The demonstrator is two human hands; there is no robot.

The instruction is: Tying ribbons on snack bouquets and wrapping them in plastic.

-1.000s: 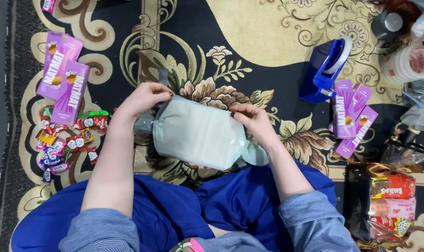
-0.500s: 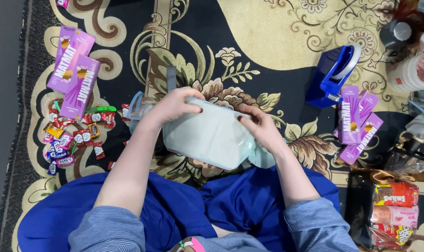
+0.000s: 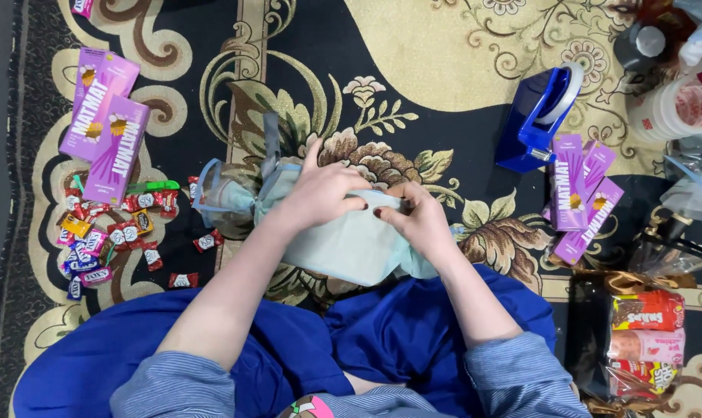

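On the patterned carpet (image 3: 444,46) before your knees, your left hand (image 3: 320,193) presses flat on the pale green fabric pouch (image 3: 343,248) while your right hand (image 3: 420,220) pinches its top edge, contents hidden.

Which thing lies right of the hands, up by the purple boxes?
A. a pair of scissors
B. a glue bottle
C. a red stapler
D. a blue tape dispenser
D: the blue tape dispenser stands on the carpet just above the purple boxes, right of the right hand, which rests on the pale green bag.
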